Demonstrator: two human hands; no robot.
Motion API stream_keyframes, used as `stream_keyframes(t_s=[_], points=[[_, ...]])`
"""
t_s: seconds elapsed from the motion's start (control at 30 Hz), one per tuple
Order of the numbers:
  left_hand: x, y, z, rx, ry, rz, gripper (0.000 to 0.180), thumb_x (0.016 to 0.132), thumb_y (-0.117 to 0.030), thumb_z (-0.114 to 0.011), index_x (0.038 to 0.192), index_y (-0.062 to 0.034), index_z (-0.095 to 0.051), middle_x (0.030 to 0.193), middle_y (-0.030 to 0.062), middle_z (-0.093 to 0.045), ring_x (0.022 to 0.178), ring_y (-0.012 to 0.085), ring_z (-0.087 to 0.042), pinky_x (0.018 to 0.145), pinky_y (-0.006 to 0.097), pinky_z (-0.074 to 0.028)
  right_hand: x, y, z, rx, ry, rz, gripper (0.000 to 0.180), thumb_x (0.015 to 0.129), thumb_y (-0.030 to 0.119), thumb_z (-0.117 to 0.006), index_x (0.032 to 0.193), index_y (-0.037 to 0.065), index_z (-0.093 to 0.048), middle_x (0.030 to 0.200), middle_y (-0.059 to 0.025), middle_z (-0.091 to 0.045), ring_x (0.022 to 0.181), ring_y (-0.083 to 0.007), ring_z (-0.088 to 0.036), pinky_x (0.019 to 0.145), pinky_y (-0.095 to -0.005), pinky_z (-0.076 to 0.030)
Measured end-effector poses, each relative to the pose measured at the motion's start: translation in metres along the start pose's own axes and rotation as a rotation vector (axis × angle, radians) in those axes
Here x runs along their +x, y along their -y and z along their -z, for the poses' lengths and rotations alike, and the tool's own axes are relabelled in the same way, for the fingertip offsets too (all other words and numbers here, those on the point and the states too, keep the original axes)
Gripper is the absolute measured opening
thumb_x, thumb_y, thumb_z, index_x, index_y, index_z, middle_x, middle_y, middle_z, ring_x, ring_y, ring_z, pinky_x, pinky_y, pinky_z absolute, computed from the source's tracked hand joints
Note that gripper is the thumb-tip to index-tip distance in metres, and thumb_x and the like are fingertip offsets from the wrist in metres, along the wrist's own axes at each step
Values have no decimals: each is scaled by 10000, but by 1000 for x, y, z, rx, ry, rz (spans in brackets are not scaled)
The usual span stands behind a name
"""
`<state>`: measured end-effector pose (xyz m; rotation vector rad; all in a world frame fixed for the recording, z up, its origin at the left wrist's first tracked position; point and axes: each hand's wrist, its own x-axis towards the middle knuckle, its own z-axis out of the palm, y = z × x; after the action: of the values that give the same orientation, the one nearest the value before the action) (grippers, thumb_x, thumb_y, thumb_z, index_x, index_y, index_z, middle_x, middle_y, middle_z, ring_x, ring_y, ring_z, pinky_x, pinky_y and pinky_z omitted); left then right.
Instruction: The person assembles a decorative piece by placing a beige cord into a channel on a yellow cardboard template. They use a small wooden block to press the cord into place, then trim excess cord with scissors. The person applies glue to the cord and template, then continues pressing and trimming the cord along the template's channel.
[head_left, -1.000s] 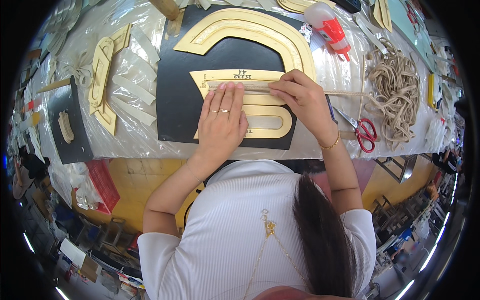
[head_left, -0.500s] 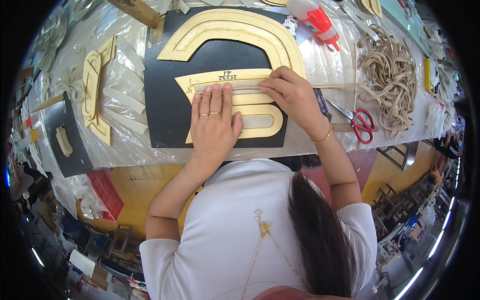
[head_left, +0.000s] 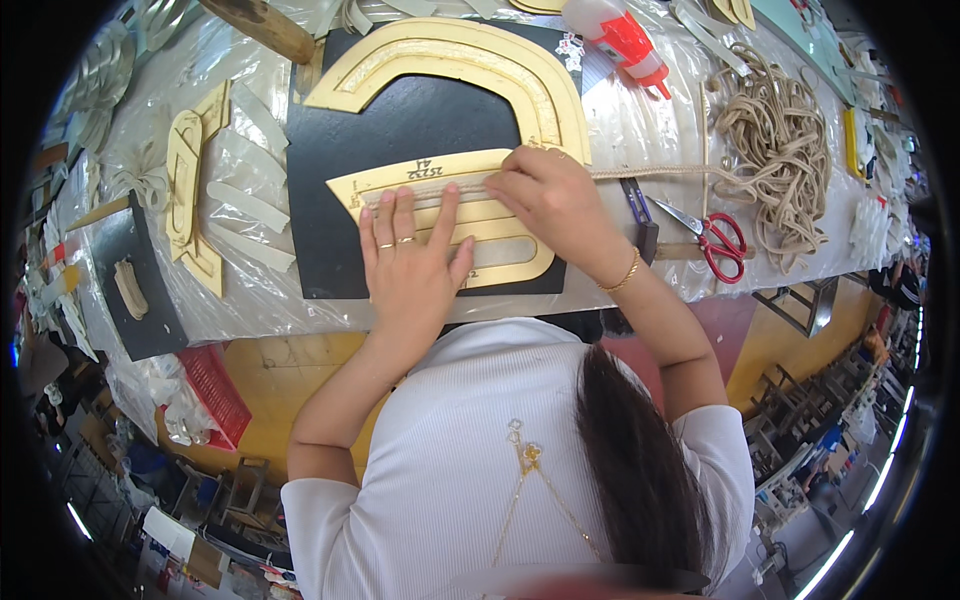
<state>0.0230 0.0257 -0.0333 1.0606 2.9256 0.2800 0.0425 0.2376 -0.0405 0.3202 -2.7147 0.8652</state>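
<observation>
Pressing loosely spread fingers on the beige cord, the left hand lies open — the right hand pinches that cord, fingers closed, along a slot in the yellow template.

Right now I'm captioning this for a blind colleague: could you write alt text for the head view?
A person's left hand rests, fingers spread, on a beige cord laid along a pale yellow template on a black board; the right hand pinches the cord farther right. The cord runs to a tangled heap near red-handled scissors.
</observation>
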Motion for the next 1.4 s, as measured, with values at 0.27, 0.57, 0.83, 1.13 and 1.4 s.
stream_keyframes(t_s=[0.27, 0.57, 0.83, 1.13, 1.4], points=[[14, -4, -9, -171, -80, -174, 507, 871, -192, -681, 1329, 9, -598, 1277, 164, -598, 1246, 323, -538, 1109, 478, -397, -1, 8, -3, -30, -9, -59, 126, 774, 119, -793, 885, 88, -743, 847, -22, -638, 760, -218, -609, 728, -342, -460], [13, -6, -11, -129, -93, -179, 507, 882, -213, -697, 1361, -70, -614, 1263, 150, -628, 1224, 304, -557, 1117, 486, -391, -9, -2, 13, 27, -30, -97, 136, 781, 120, -809, 904, 93, -761, 846, -21, -634, 787, -200, -598, 770, -319, -452], [12, -9, -14, -78, -126, -185, 508, 874, -222, -705, 1372, -156, -628, 1268, 152, -606, 1206, 310, -551, 1114, 501, -390, -7, -4, 12, 29, -16, -89, 125, 781, 120, -804, 893, 92, -757, 828, -16, -631, 783, -186, -592, 775, -328, -432], [23, -8, -7, 28, -67, -238, 473, 868, -231, -724, 1332, -175, -655, 1196, 121, -625, 1085, 299, -591, 1014, 493, -434, -29, -2, 48, -133, -72, -181, 286, 769, 107, -806, 1040, 94, -718, 1007, -66, -673, 934, -236, -641, 869, -355, -445], [84, 22, 16, -264, 161, -113, 481, 751, -225, -843, 1174, -81, -664, 1055, 105, -612, 1006, 326, -577, 927, 464, -423, -166, -29, 172, -579, 212, -857, 416, 785, -35, -683, 1192, 25, -615, 1065, -164, -661, 1021, -353, -639, 886, -439, -513]])
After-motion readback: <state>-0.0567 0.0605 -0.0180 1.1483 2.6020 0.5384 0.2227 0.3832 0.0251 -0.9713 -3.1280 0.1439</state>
